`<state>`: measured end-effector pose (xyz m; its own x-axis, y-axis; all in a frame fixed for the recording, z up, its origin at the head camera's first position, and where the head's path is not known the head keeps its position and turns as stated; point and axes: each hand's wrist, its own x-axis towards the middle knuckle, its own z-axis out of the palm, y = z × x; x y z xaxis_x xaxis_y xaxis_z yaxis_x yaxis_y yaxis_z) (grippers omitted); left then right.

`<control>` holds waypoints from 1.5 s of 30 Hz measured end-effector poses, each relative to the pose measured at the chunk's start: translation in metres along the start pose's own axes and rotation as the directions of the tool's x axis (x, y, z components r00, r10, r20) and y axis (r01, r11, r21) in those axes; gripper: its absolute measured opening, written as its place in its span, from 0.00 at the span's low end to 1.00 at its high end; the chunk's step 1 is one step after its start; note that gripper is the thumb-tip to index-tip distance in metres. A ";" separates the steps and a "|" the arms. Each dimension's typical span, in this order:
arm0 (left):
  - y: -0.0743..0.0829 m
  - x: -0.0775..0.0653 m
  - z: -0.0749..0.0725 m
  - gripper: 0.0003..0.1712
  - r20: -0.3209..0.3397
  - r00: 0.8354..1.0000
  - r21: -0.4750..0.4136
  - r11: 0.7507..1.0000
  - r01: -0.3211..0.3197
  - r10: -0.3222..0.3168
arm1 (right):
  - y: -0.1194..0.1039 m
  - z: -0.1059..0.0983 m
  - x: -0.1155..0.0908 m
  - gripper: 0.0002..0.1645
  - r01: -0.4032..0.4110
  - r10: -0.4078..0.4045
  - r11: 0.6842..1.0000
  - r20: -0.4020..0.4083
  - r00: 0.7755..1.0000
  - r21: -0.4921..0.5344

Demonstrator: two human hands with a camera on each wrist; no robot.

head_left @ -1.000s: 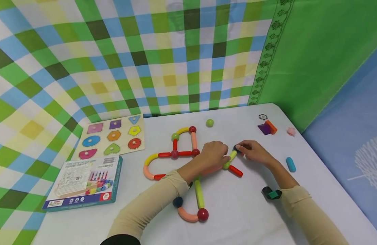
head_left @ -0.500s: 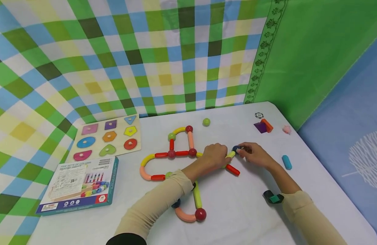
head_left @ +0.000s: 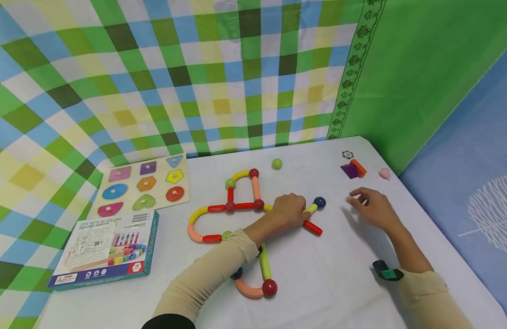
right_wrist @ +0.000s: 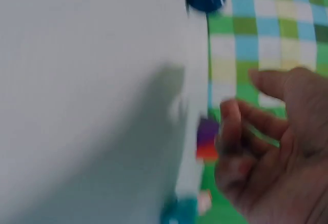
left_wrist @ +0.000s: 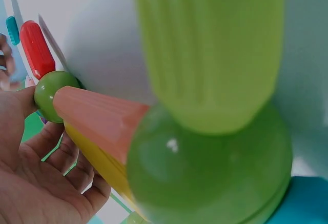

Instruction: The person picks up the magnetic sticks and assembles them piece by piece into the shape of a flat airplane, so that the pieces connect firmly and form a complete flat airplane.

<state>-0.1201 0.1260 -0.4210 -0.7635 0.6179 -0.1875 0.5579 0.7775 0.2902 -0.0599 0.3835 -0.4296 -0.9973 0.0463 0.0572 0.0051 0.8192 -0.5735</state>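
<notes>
My left hand [head_left: 289,209] grips a green ball [left_wrist: 47,93] at the right end of a figure built from coloured sticks and balls. In the left wrist view a salmon stick [left_wrist: 97,116] and a red stick [left_wrist: 37,49] meet that ball. From the same joint a short yellow-green stick [head_left: 311,208] runs out to a dark blue ball [head_left: 319,202]. My right hand [head_left: 372,208] hovers above the table, right of the blue ball, fingers loosely bent and holding nothing. The left hand and forearm hide part of the figure.
A loose green ball [head_left: 277,163] lies behind the figure. A shape puzzle board [head_left: 183,183] and a toy box [head_left: 93,249] are at left. Purple and orange blocks [head_left: 350,171], a small pink piece [head_left: 384,173] and a teal stick [right_wrist: 179,211] are at right.
My right hand has let go of the blue ball and moved away to the right. The blue ball stays on the yellow-green stick, and my left hand keeps its place at the joint.
</notes>
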 end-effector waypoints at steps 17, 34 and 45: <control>-0.004 0.000 0.000 0.14 -0.004 1.000 0.009 1.000 0.012 -0.012 | 0.020 -0.017 -0.025 0.26 -0.198 0.214 0.971 0.118 0.970 -0.132; -0.006 0.000 0.002 0.15 -0.008 1.000 -0.019 1.000 -0.015 0.015 | -0.035 0.040 0.003 0.14 -0.032 0.013 0.995 0.199 0.980 0.093; -0.006 0.001 0.003 0.16 -0.009 1.000 -0.032 0.999 -0.021 0.021 | -0.034 0.028 0.025 0.18 -0.014 -0.003 0.996 0.192 0.981 0.091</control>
<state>-0.1226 0.1224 -0.4254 -0.7547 0.6329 -0.1727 0.5631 0.7600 0.3245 -0.0866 0.3413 -0.4314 -0.9928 -0.0671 -0.0989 0.0128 0.7629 -0.6464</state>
